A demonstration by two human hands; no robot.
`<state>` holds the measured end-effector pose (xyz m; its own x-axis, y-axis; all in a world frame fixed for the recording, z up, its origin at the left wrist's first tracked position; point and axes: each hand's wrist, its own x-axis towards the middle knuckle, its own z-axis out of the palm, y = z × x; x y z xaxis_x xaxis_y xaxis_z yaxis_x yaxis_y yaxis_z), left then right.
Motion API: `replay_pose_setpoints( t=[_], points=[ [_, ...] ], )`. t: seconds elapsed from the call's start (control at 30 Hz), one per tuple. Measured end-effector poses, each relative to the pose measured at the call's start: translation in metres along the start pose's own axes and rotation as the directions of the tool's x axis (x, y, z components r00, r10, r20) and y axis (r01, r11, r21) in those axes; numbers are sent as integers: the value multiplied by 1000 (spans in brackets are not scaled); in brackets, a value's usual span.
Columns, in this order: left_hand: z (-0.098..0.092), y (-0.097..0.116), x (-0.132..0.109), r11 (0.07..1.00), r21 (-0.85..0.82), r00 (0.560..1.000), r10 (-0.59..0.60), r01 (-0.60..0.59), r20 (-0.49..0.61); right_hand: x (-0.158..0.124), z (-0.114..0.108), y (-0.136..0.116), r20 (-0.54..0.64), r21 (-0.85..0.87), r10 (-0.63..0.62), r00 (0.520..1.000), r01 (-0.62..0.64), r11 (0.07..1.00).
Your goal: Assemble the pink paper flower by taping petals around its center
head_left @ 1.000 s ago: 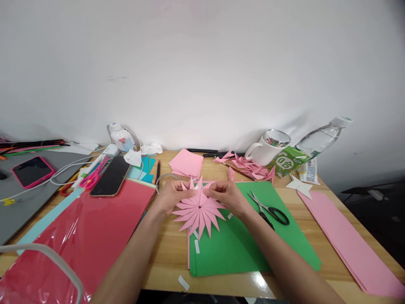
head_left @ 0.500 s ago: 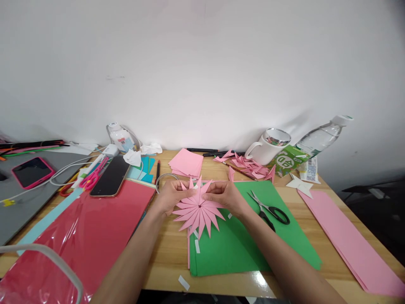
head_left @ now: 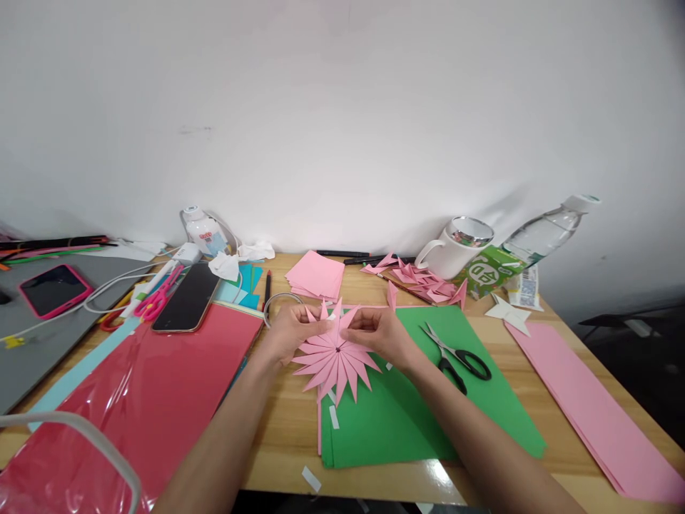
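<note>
A pink folded-paper star (head_left: 337,360) with many pointed rays is held up between my two hands, over the left edge of the green paper stack (head_left: 396,421). My left hand (head_left: 292,332) pinches its upper left rays between thumb and fingers. On the upper right rays, my right hand (head_left: 382,332) closes thumb and fingertips. A small white strip shows on the star near my left thumb. Black-handled scissors (head_left: 454,357) lie partly opened on the green paper, right of my right hand. Behind my hands lies a stack of pink paper squares (head_left: 315,275).
Folded pink pieces (head_left: 422,280) are heaped at the back beside a white mug (head_left: 452,248), a green box (head_left: 488,270) and a tilted water bottle (head_left: 546,230). Pink strips (head_left: 594,407) lie at right. A black phone (head_left: 186,298) and red paper (head_left: 176,385) are at left.
My right fingertips have shifted very slightly on the star. Otherwise the hands, the star and the things on the table stay as they were.
</note>
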<state>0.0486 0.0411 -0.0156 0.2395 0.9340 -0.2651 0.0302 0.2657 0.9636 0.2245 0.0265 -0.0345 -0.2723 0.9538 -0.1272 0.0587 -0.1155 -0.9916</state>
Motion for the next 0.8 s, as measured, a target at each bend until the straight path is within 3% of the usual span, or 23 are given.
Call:
replay_pose_setpoints(
  t=[0.17, 0.4, 0.67, 0.8],
  points=[
    [1, 0, 0, 999, 38, 999, 33, -33, 16, 2, -1, 9, 31, -59, 38, 999, -36, 998],
    [2, 1, -1, 999, 51, 1000, 15, -16, 24, 5, -2, 1, 40, -130, 74, 996, -68, 989],
    [1, -6, 0, 992, 99, 993, 63, -73, 98, 4, 0, -2, -17, -224, 94, 995, -95, 970],
    [0, -8, 1, 988, 134, 997, 70, -75, 38, 5, -2, -4, 46, -202, 108, 993, -96, 975]
  ],
)
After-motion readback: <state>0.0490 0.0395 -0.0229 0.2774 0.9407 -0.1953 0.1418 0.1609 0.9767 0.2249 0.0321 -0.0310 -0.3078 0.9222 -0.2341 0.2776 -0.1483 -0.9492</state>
